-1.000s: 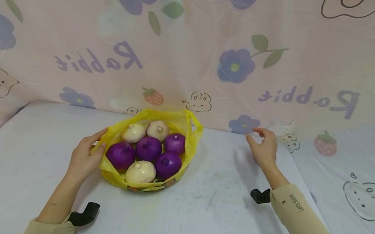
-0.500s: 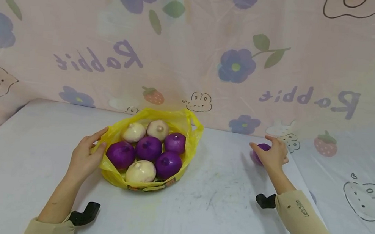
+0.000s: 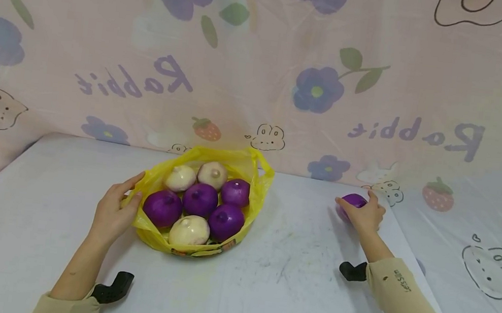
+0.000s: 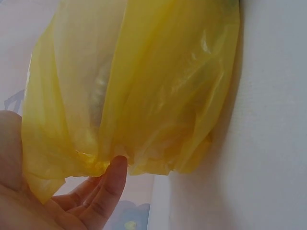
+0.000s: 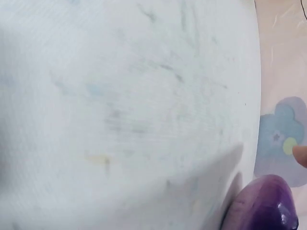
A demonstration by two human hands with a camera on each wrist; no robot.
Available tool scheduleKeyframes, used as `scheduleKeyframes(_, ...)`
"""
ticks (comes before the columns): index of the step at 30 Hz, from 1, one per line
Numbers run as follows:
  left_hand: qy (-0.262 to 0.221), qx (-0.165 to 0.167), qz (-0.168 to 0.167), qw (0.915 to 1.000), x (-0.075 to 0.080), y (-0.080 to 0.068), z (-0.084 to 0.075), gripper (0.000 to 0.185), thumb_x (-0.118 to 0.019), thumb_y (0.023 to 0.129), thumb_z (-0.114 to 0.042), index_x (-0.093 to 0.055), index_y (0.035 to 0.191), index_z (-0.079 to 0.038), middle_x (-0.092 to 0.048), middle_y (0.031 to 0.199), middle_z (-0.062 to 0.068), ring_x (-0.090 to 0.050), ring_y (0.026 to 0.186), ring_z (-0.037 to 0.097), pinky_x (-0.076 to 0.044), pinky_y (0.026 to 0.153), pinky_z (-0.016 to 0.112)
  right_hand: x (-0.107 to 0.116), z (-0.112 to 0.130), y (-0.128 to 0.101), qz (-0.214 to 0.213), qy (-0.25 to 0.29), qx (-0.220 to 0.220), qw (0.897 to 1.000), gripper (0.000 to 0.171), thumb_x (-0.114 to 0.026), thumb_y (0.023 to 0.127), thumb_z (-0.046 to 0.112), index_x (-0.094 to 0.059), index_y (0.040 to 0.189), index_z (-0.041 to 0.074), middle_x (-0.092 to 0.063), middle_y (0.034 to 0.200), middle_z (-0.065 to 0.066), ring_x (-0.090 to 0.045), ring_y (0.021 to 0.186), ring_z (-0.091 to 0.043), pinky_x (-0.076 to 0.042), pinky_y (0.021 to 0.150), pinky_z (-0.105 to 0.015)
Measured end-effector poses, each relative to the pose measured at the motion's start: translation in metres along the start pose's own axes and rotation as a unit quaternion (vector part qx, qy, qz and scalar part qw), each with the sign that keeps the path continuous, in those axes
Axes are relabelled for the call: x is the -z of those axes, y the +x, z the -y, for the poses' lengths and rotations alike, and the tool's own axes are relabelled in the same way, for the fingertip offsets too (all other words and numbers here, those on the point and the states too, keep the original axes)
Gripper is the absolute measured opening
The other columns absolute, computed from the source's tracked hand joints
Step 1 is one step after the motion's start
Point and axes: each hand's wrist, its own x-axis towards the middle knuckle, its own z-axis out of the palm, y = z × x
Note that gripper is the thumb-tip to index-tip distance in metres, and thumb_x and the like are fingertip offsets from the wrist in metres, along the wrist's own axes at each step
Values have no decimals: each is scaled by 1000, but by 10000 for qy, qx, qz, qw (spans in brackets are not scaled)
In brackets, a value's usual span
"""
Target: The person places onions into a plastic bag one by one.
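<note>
A yellow plastic bag (image 3: 257, 188) sits on the table with its mouth wide. Inside lie several glossy purple onions (image 3: 200, 199) and three white onions (image 3: 189, 230). My left hand (image 3: 112, 211) pinches the bag's left rim; in the left wrist view the yellow film (image 4: 158, 96) runs between the palm and the fingers (image 4: 109, 189). Another purple onion (image 3: 350, 202) rests on the table at the right. My right hand (image 3: 368, 214) is spread over it, thumb at its left side. The right wrist view has a fingertip (image 5: 301, 155) apart from that onion (image 5: 268, 206).
The white tabletop (image 3: 284, 277) bears faint dark smudges. Its right edge runs close beside my right hand. A patterned curtain (image 3: 251, 65) with flowers and rabbits hangs at the back. Black wrist-camera mounts (image 3: 114, 287) jut from both sleeves.
My right hand first shifted right, bringing the lone purple onion into view, then lowered slightly over it. The left hand and the bag have stayed in place.
</note>
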Motion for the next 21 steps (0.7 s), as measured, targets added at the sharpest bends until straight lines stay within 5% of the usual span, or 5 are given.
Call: scheduleKeyframes(21,-57,59,60,9999,0,0,2,48,-44,99,-14,-40,146,-10,-44,133,28,-44,117,47,-36,97,61,-1,-12,4,140,210,-65,9997,93,-72,82,31,-16,151,1,-16,146,-36,-24,133,-53,-29,109,-60)
